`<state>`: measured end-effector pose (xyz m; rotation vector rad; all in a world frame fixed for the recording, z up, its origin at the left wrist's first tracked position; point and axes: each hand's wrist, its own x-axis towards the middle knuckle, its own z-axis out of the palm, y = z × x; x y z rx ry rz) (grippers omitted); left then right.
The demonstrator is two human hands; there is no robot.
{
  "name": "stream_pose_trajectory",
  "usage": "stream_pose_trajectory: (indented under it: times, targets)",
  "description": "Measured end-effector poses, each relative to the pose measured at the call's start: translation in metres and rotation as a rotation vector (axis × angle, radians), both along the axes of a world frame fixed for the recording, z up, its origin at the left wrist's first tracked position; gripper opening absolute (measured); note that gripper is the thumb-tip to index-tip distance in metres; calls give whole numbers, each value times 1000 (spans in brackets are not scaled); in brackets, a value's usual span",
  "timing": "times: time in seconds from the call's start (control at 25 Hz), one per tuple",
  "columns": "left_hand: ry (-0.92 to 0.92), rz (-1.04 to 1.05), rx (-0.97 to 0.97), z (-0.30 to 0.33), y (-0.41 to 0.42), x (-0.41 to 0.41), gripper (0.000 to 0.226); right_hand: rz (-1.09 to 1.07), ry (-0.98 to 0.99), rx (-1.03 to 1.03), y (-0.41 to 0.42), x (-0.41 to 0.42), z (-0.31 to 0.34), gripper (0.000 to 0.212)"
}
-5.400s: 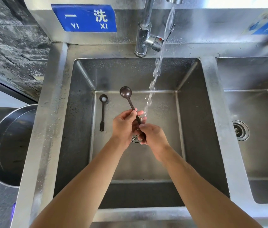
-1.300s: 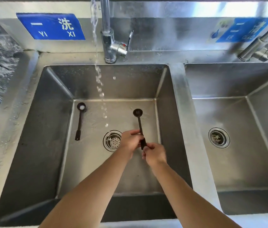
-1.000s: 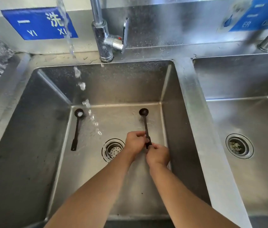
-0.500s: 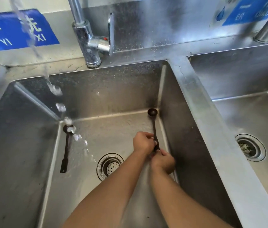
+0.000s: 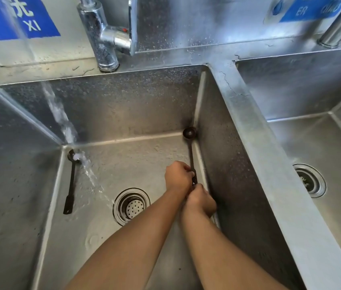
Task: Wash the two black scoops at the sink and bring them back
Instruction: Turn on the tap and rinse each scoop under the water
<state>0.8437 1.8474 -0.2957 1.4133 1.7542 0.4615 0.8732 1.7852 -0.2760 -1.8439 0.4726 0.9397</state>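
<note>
Both hands grasp one scoop (image 5: 190, 152) by its handle, the left hand (image 5: 178, 176) clenched just above the right hand (image 5: 201, 200), its bowl near the basin's far right corner, clear of the stream (image 5: 61, 116). The other scoop (image 5: 71, 181) lies flat on the basin floor at the left, water falling on its bowl. To wash well, I would carry the held scoop under that stream and rub bowl and handle, gripping firmly since wet plastic likely slips.

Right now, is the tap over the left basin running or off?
Running. A stream of water falls into the left basin, hitting the scoop lying on its floor.
</note>
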Motion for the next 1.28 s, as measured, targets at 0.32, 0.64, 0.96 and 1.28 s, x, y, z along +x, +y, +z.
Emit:
stream_pose_trajectory:
  times: [0.32,0.64,0.96,1.28]
  targets:
    - [-72,118,-88,30,-37,-31,27,215,-105,93,-29,-17,11,31]
    - [-305,260,-315,66,-129,-134,35,707,-169,60,-70,-71,70,31]
    - [-273,756,-304,87,-130,-240,25,1053,-34,37,-64,-177,83,23]
    - [-126,830,-109,43,-74,-315,31,1210,-111,-75,-11,-262,40,22]
